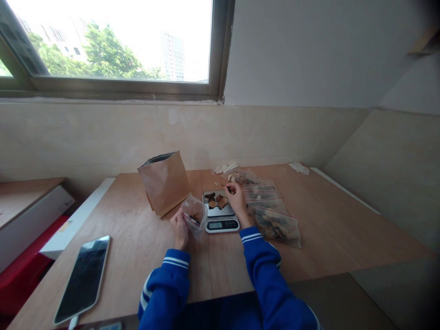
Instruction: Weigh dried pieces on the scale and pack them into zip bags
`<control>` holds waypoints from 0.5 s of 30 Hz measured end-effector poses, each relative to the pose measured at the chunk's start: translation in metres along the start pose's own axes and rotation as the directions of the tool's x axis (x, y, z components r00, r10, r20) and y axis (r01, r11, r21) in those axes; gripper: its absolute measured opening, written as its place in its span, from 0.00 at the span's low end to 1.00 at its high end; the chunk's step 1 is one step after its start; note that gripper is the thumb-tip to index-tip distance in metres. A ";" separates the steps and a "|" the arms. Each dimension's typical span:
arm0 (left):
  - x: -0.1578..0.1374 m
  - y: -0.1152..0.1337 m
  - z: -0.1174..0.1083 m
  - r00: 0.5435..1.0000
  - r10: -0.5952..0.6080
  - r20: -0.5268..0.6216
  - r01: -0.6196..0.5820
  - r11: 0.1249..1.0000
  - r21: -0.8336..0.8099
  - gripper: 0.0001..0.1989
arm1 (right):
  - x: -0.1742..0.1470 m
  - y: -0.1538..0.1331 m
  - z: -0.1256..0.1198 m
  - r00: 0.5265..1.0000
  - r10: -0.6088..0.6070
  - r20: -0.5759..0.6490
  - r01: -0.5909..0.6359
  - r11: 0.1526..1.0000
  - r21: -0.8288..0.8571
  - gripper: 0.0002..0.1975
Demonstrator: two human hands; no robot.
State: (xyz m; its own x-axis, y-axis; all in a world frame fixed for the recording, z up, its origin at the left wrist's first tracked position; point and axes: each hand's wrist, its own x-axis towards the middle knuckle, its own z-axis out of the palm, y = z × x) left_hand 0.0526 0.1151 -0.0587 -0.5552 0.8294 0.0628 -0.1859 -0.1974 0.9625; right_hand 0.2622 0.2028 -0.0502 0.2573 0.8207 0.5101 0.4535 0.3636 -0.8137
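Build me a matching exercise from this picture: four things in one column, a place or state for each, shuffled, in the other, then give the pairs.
Things
1. Left hand
2. Scale
3. Brown paper bag
4. Dark-screened device

Places and states
A. Top open, to the left of the scale
B. Lying on the table with a white cable at its near end
C. Holding a clear plastic bag
D. Bearing dried pieces

Pairs: 1-C, 2-D, 3-A, 4-B

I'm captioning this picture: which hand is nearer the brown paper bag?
Left. The left hand is just in front of the paper bag; the right hand is farther right, by the scale.
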 end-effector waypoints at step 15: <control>0.000 -0.002 0.000 0.999 0.000 0.044 0.002 0.999 -0.037 0.19 | -0.050 -0.117 0.044 0.848 0.029 0.529 -0.114 0.985 0.129 0.07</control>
State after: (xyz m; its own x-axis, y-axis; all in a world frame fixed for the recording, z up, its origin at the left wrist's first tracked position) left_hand 0.0531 0.1156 -0.0610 -0.5185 0.8519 0.0740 -0.2171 -0.2149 0.9522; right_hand 0.1587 0.1382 0.0072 -0.2198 0.9399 0.2613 0.3076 0.3209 -0.8958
